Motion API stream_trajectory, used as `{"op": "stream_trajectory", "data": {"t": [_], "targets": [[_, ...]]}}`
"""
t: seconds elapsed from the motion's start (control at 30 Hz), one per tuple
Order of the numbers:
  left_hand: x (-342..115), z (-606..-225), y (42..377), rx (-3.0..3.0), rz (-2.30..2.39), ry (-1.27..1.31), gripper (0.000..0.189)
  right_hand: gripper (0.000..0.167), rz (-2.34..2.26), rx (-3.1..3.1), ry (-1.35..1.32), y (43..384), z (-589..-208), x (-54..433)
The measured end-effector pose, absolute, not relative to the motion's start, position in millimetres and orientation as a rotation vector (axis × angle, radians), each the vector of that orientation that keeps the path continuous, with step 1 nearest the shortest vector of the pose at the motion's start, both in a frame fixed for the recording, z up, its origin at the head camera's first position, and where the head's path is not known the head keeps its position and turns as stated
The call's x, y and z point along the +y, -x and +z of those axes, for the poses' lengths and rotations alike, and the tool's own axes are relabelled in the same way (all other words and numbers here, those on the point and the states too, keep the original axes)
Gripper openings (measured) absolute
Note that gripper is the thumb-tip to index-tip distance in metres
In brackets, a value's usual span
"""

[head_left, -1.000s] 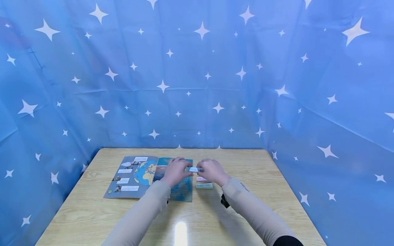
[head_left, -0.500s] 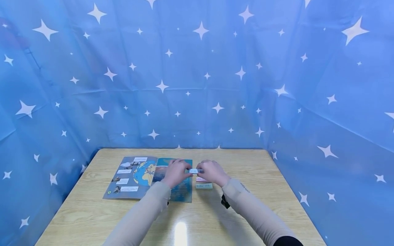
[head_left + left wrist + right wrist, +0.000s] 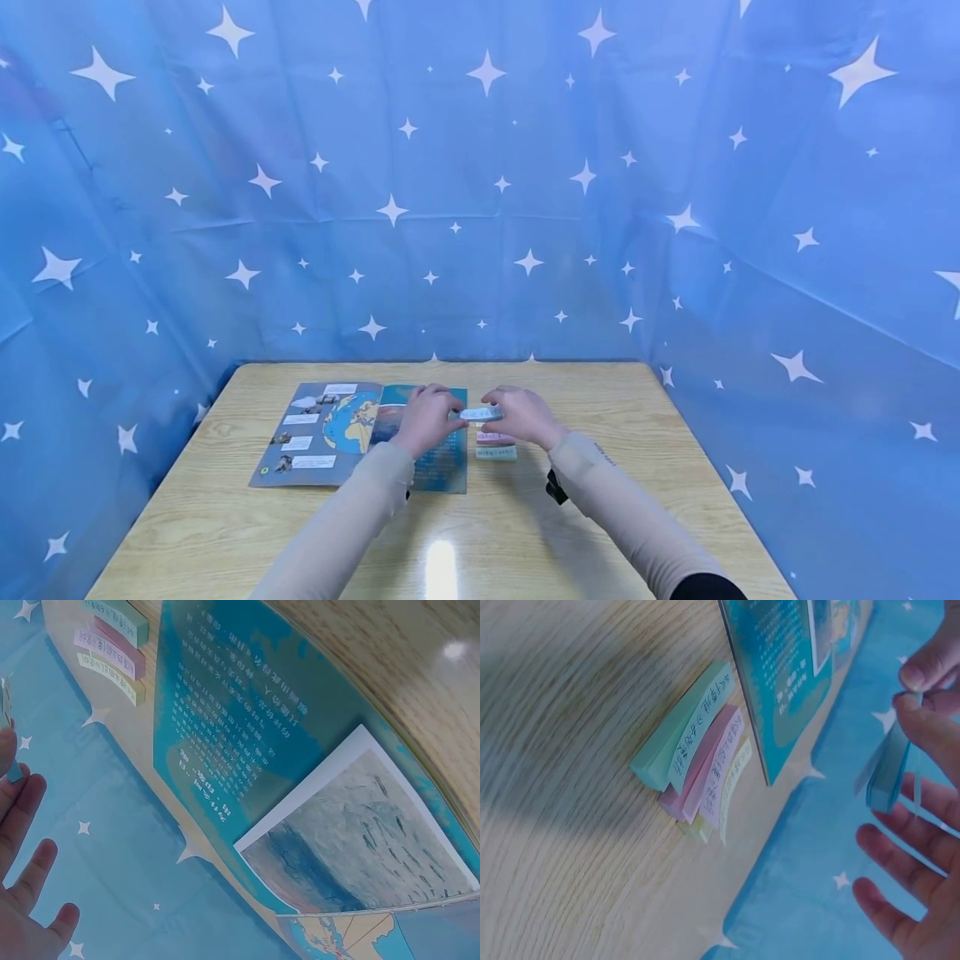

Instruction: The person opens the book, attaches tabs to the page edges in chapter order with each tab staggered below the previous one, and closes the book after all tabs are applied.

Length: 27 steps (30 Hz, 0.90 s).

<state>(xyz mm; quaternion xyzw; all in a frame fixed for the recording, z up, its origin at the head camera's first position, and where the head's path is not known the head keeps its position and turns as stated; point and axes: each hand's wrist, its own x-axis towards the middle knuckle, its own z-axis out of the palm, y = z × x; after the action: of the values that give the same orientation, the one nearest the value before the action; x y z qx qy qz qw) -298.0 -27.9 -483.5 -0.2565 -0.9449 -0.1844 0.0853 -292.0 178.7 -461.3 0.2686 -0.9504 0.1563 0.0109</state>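
Observation:
Both hands hold a blue pad of narrow sticky notes [image 3: 480,414] above the table, its handwriting visible in the head view. My left hand [image 3: 429,421] pinches the pad's left end; its thumb and finger show at the edge of the left wrist view, other fingers spread [image 3: 30,881]. At the opposite end, my right hand [image 3: 522,417] grips with thumb and finger. In the right wrist view the pad [image 3: 889,769] hangs edge-on, a thin strip standing apart from it. Under the hands lie a green sticky-note pad [image 3: 679,735], a pink one [image 3: 705,761] and a yellow one [image 3: 697,827], all bearing handwriting.
An open picture book [image 3: 306,433] with a globe map lies left of the pads, its teal right page [image 3: 217,697] partly under my left hand. The wooden table [image 3: 592,400] meets a blue star-patterned curtain [image 3: 480,208] at the back and sides.
My right hand has shifted slightly right and its fingers have spread wider, uncovering more of the blue pad's written face. My left hand keeps its pinch almost in place.

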Motion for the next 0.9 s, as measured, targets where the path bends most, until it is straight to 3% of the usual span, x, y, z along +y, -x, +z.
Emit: {"op": "stream_trajectory", "data": {"t": [0.2, 0.43, 0.9], "targets": [[-31.3, -483.4, 299.7, -2.805, -0.561, 0.785, 0.02, 0.042, 0.478, -2.973, -0.816, 294.9, -459.1, 184.4], [-33.2, -490.0, 298.9, -2.812, -0.571, 0.75, 0.02, 0.017, 0.623, -2.977, -0.779, 297.5, -462.7, 185.6], [-34.1, -491.8, 302.7, -2.792, -0.582, 0.761, 0.019, 0.017, 0.929, -2.948, -0.673, 297.5, -465.7, 184.0]]}}
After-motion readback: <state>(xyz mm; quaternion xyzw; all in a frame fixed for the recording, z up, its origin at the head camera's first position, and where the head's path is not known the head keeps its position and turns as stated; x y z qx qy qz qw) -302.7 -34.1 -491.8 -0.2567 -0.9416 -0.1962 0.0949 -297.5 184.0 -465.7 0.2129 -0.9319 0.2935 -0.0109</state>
